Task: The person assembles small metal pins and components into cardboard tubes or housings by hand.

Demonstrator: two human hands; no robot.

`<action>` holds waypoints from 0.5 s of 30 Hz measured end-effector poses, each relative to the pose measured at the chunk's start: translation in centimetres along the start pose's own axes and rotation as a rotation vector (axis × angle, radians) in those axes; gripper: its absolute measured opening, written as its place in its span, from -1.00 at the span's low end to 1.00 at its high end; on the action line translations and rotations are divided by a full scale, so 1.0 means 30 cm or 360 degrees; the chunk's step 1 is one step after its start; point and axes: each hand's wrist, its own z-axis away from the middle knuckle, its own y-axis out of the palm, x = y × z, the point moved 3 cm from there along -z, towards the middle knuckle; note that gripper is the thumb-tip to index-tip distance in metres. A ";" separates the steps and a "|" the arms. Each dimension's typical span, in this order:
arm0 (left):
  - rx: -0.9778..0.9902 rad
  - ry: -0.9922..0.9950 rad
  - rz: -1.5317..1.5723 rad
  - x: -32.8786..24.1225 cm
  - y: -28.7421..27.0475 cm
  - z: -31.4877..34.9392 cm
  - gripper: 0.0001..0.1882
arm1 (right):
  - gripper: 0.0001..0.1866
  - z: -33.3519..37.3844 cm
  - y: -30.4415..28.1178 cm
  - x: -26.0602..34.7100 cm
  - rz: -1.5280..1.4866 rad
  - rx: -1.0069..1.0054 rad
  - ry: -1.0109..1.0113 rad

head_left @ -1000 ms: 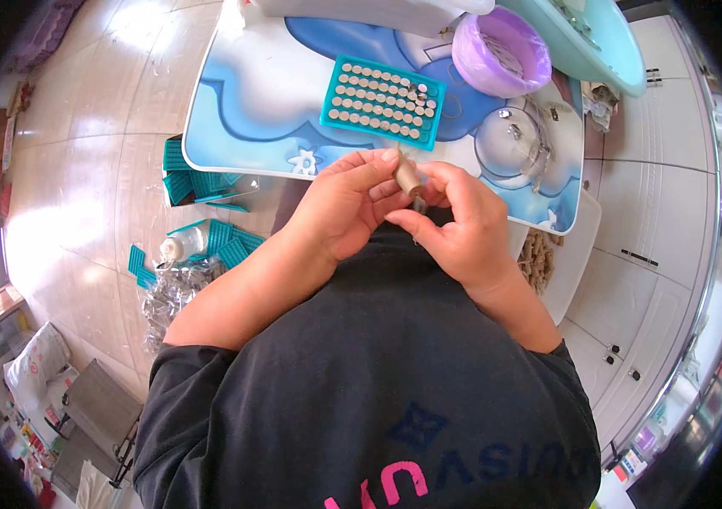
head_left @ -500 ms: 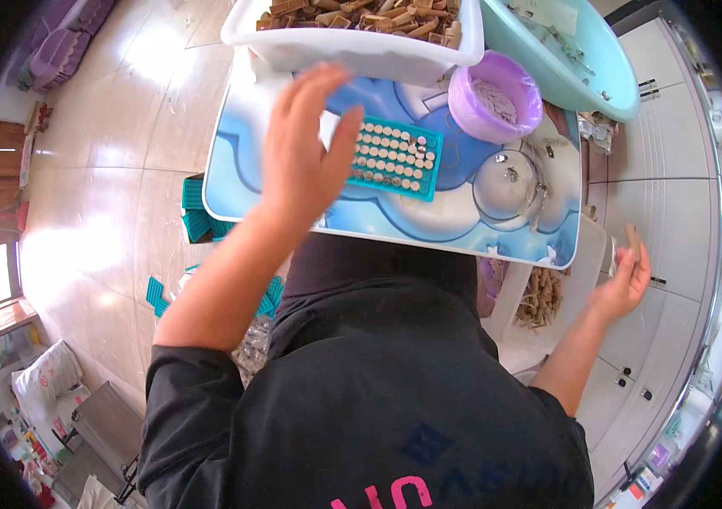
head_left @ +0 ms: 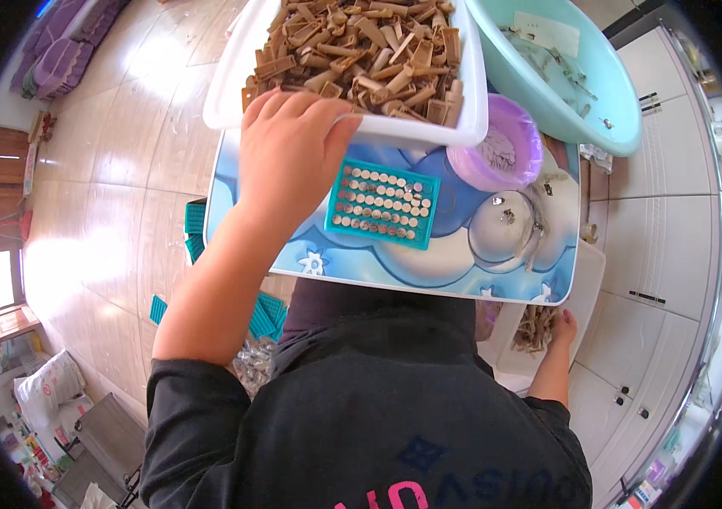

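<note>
My left hand [head_left: 289,148] is hooked over the near rim of a white bin [head_left: 424,131], with its fingertips inside and hidden. The bin is heaped with brown plastic pieces [head_left: 369,55]. Just below that hand, a teal tray [head_left: 333,222] holds rows of small round pale discs [head_left: 382,204]. Low on the right, my right hand [head_left: 562,328] reaches down at a white box [head_left: 586,288], beside a pile of light brown pieces [head_left: 536,329]. Its fingers are mostly hidden, and no piece shows in it.
A purple bowl [head_left: 526,165] and a large pale green basin [head_left: 632,127] stand right of the bin. A round clear lid or dish [head_left: 488,233] with small metal bits lies on the blue patterned table [head_left: 361,263]. Teal trays [head_left: 267,314] lie on the floor at left.
My left hand has come onto the bin's rim, and the bin has shifted or tipped toward me. My right hand, which held up a brown piece, has dropped down to the box.
</note>
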 end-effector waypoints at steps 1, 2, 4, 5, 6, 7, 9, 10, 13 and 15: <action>0.0074 -0.0049 0.0072 0.004 -0.008 0.006 -0.84 | -0.62 0.000 0.003 0.041 -0.0090 -0.0071 -0.0056; 0.0146 -0.0098 0.0148 0.014 -0.015 0.002 -0.85 | -0.62 -0.006 -0.006 0.082 -0.0179 -0.0148 -0.0112; 0.0154 -0.0112 0.0235 0.047 -0.039 -0.021 -0.84 | -0.63 0.022 -0.010 0.260 0.0045 -0.0259 -0.0415; 0.0099 -0.0187 0.0172 0.078 -0.043 -0.048 -0.80 | -0.65 0.036 -0.027 0.359 -0.0039 -0.0346 -0.0546; 0.0045 -0.0263 0.0103 0.114 -0.046 -0.074 -0.75 | -0.66 0.058 -0.039 0.464 -0.0125 -0.0429 -0.0675; 0.0046 -0.0258 0.0094 0.159 -0.047 -0.103 -0.75 | -0.68 0.115 -0.028 0.589 -0.0342 -0.0407 -0.0783; 0.0186 -0.0341 -0.0038 0.265 -0.020 -0.176 -0.63 | -0.69 0.267 -0.008 0.819 -0.0562 -0.0390 -0.0891; 0.0184 -0.0336 -0.0044 0.297 -0.007 -0.212 -0.63 | -0.71 0.354 0.005 0.930 -0.0292 -0.0435 -0.1159; 0.0544 -0.0610 -0.0179 0.367 0.048 -0.285 -0.53 | -0.75 0.563 0.093 1.138 0.0055 -0.0382 -0.1802; 0.0854 -0.0705 -0.0244 0.352 0.099 -0.327 -0.47 | -0.76 0.671 0.153 1.195 0.0142 -0.0298 -0.2186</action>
